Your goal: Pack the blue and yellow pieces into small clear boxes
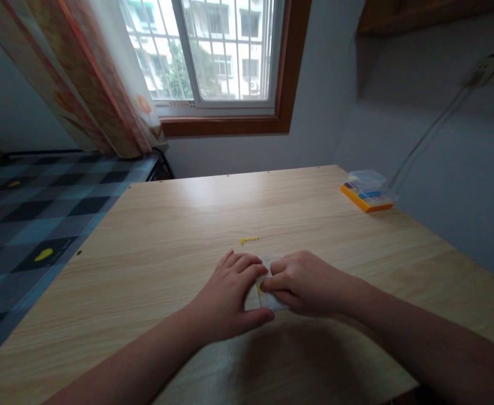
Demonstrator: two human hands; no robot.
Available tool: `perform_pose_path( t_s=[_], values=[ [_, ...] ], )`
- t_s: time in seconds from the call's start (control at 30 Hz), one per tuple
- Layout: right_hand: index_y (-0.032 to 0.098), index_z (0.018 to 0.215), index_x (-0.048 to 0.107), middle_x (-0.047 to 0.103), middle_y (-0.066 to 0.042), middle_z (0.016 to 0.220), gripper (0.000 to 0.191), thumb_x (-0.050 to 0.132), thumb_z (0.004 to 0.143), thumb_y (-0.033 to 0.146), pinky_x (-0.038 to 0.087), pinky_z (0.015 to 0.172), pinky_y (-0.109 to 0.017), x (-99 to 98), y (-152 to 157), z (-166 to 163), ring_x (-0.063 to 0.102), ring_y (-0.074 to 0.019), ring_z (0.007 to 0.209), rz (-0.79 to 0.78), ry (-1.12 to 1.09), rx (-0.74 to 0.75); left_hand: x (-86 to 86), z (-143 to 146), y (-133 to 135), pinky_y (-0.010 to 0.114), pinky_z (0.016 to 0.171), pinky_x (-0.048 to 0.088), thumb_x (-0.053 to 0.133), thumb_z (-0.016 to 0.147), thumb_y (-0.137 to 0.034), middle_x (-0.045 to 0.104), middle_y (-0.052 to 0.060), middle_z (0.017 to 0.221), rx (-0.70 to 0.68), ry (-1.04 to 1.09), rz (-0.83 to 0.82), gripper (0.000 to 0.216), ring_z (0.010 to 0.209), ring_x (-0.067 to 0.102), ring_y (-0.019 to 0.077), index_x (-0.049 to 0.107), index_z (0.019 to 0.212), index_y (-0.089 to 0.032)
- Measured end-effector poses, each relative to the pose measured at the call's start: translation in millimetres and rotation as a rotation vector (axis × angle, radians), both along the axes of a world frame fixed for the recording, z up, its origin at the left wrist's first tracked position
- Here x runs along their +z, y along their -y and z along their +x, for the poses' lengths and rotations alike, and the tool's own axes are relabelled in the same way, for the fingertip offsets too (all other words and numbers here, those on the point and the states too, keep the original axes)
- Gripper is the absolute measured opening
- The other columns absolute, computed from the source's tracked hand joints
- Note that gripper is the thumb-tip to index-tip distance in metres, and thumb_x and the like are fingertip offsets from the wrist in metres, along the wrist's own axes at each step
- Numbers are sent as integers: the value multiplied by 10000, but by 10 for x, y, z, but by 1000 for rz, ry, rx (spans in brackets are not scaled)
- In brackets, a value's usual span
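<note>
A small clear, whitish plastic plate lies on the table between my hands, partly hidden by them. My left hand spans its left side, with the fingers at the far edge and the thumb at the near edge, steadying it. My right hand is over the plate with curled fingers. Its fingertips press at a small yellow piece on the plate's left part; whether they pinch anything is hidden. Just beyond my left hand, several tiny yellow pieces lie in a short row.
The light wooden table extends to the wall under the window. At its right edge stands an orange-based box with a clear lid and coloured contents. A bed with a checked cover is beside the table's left edge.
</note>
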State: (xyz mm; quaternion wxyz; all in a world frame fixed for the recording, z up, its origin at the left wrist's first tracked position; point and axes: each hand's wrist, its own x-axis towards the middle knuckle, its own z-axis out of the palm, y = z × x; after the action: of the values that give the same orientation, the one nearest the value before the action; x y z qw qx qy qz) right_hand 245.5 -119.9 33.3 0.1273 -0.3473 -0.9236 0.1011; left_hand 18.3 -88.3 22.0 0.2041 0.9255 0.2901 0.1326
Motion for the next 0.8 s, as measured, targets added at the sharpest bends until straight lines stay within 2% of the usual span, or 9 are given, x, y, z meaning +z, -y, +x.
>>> perform_pose_path(
  t_s=[0.8],
  values=[
    [184,767,658,661,10,823,187,585,938,168,324,642,-257,3,4,13,540,-109,678,-7,-7,-5,-1,1,8,610,1176,263,808,747,-545,641,106,1270,2,-4,9,581,1201,566,349,636,1204,-230]
  ],
)
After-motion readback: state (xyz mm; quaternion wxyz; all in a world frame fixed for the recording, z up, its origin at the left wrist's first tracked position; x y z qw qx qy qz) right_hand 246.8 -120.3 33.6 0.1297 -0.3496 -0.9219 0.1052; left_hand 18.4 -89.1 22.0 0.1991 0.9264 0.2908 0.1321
